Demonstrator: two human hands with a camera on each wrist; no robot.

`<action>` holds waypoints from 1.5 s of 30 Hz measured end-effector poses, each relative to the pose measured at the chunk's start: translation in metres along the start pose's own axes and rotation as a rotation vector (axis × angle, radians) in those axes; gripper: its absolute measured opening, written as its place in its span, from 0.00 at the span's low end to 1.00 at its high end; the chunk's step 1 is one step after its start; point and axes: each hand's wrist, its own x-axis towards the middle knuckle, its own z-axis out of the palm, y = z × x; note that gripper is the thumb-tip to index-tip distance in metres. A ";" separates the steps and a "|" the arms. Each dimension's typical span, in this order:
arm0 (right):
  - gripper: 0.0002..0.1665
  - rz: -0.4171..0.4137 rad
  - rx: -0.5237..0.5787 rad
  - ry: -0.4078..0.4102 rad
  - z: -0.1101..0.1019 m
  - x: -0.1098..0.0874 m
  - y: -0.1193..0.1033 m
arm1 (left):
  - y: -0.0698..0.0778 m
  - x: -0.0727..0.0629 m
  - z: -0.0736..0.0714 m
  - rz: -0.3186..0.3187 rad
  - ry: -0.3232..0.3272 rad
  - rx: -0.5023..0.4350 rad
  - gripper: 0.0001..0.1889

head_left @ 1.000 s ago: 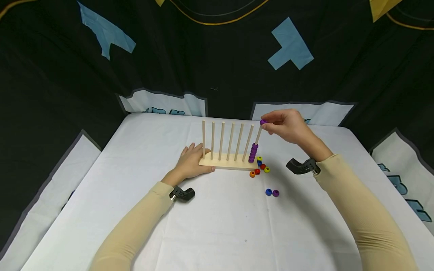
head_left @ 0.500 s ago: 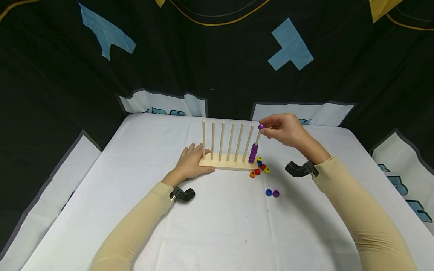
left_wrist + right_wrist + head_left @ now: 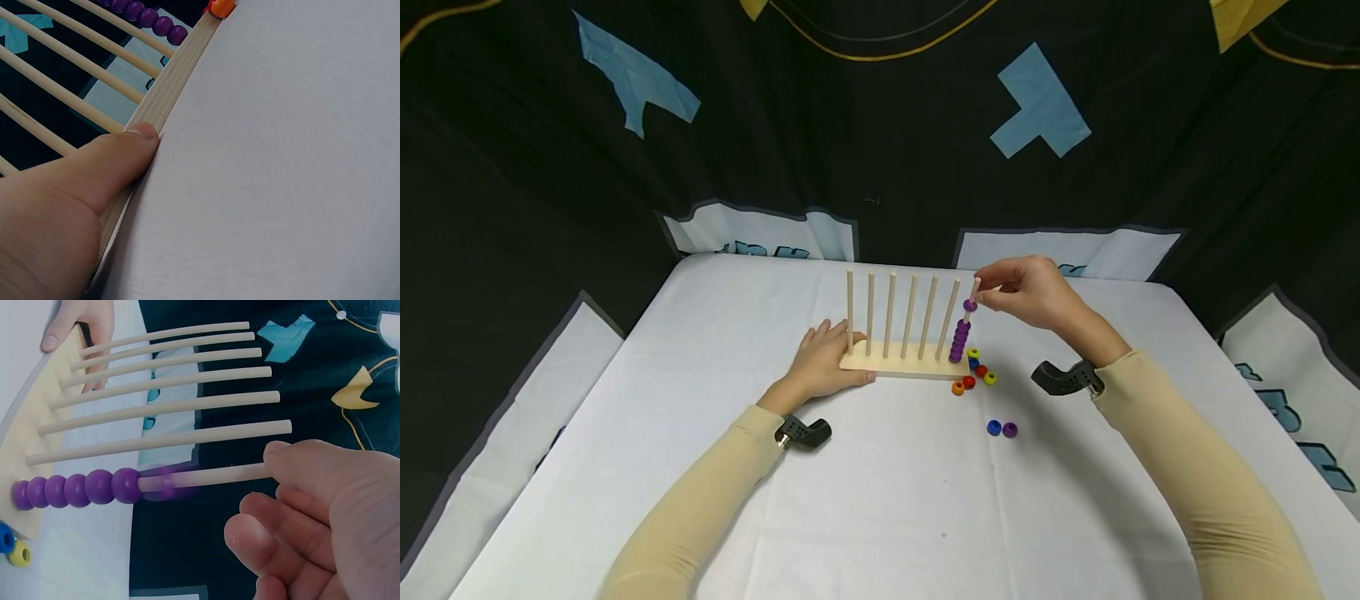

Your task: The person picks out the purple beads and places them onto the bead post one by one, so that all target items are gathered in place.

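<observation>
A pale wooden bead stand with a row of upright pegs sits on the white table. My left hand holds its left end, thumb along the front edge and fingers behind. The rightmost peg bears a stack of purple beads. Above that stack, one more purple bead is on the same peg, blurred in the right wrist view. Beside the peg's top is my right hand, thumb and fingers parted and off the bead. The thumb overlaps the peg's tip in the right wrist view.
Loose red, yellow, blue and orange beads lie around the stand's right end. Nearer the front are a blue bead and a purple bead. A black curtain hangs behind the table.
The right hand has lowered the purple bead onto the rightmost peg and let it go. The bead has slid down toward the stack. My left hand has stayed on the stand.
</observation>
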 end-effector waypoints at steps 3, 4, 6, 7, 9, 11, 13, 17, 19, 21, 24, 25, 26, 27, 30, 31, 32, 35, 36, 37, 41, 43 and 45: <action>0.18 -0.005 -0.007 0.006 0.000 -0.001 0.002 | 0.000 0.000 0.000 0.000 0.000 0.004 0.42; 0.18 -0.006 -0.008 0.007 0.000 -0.002 0.003 | 0.001 -0.001 0.000 0.001 0.002 0.005 0.42; 0.18 -0.008 -0.007 0.004 0.000 -0.003 0.004 | 0.001 -0.001 0.001 0.002 0.003 0.008 0.42; 0.18 -0.008 -0.007 0.003 0.000 -0.003 0.005 | 0.001 -0.001 0.001 0.002 0.003 0.010 0.42; 0.18 -0.005 -0.009 -0.003 0.001 -0.004 0.006 | 0.001 -0.002 0.001 0.004 0.001 0.011 0.41; 0.19 0.001 -0.013 -0.005 0.001 -0.005 0.007 | 0.002 -0.002 0.001 0.004 -0.001 0.008 0.41; 0.19 0.008 -0.023 -0.007 0.002 -0.007 0.008 | 0.002 -0.002 0.002 0.003 -0.004 0.006 0.41; 0.19 0.011 -0.038 -0.011 0.001 -0.013 0.011 | 0.001 -0.002 0.002 0.002 -0.002 0.003 0.41; 0.19 0.014 -0.040 -0.018 0.000 -0.017 0.013 | 0.002 -0.001 0.002 0.002 -0.002 0.003 0.42; 0.19 0.020 -0.037 -0.026 -0.001 -0.021 0.016 | 0.002 -0.001 0.002 0.002 -0.004 0.002 0.42; 0.20 0.044 -0.029 -0.041 -0.001 -0.030 0.018 | 0.002 0.000 0.001 0.002 -0.005 0.000 0.42; 0.20 0.050 -0.028 -0.044 0.000 -0.032 0.019 | 0.002 0.000 0.000 0.002 -0.005 -0.001 0.42; 0.20 0.055 -0.028 -0.046 0.000 -0.036 0.021 | 0.002 0.000 0.000 0.003 -0.004 -0.001 0.42; 0.20 0.058 -0.030 -0.046 0.001 -0.039 0.022 | 0.002 0.000 0.000 0.004 -0.003 -0.002 0.42; 0.19 0.053 -0.031 -0.045 0.003 -0.050 0.028 | 0.001 0.001 0.000 0.005 -0.002 -0.003 0.42; 0.19 0.046 -0.030 -0.044 0.004 -0.054 0.031 | 0.001 0.002 0.001 0.005 -0.002 -0.003 0.42; 0.18 0.040 -0.031 -0.043 0.005 -0.058 0.033 | 0.001 0.002 0.001 0.006 -0.003 -0.002 0.42; 0.17 0.035 -0.032 -0.041 0.009 -0.069 0.041 | 0.001 0.002 0.001 0.005 -0.005 -0.002 0.42; 0.17 0.039 -0.029 -0.041 0.011 -0.073 0.044 | 0.001 0.002 0.001 0.006 -0.005 -0.001 0.42; 0.17 0.044 -0.027 -0.040 0.012 -0.076 0.046 | 0.001 0.002 0.001 0.006 -0.005 -0.002 0.42; 0.16 0.052 -0.002 -0.042 0.019 -0.090 0.053 | 0.001 0.002 0.000 0.005 -0.005 -0.006 0.42; 0.16 0.047 0.013 -0.048 0.022 -0.097 0.056 | 0.001 0.001 0.000 0.005 -0.005 -0.010 0.42; 0.16 0.034 0.025 -0.046 0.027 -0.103 0.060 | 0.001 0.001 0.000 0.007 -0.006 -0.009 0.42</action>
